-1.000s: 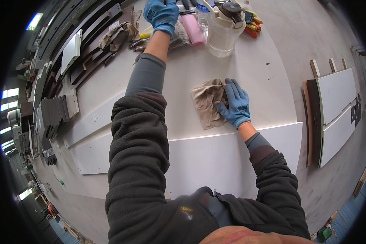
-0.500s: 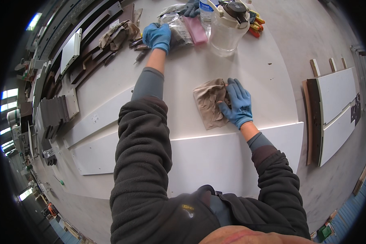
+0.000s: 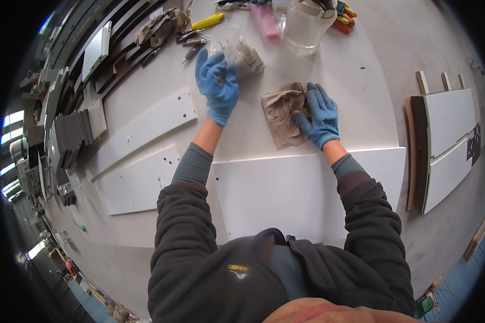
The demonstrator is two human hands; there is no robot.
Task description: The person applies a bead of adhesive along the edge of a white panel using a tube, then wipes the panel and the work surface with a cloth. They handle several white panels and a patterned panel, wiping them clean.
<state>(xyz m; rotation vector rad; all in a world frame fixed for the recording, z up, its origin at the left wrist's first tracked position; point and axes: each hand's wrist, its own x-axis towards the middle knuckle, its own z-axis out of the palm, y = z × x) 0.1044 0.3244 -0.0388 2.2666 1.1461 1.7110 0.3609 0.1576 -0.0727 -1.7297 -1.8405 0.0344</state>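
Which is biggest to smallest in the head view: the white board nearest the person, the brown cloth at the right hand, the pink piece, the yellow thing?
1. White board
2. Brown cloth
3. Pink piece
4. Yellow thing

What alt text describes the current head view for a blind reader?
A blue-gloved right hand lies on a crumpled beige cloth on a pale tabletop; the matching left hand is at a clear plastic bag. White panels lie nearby.
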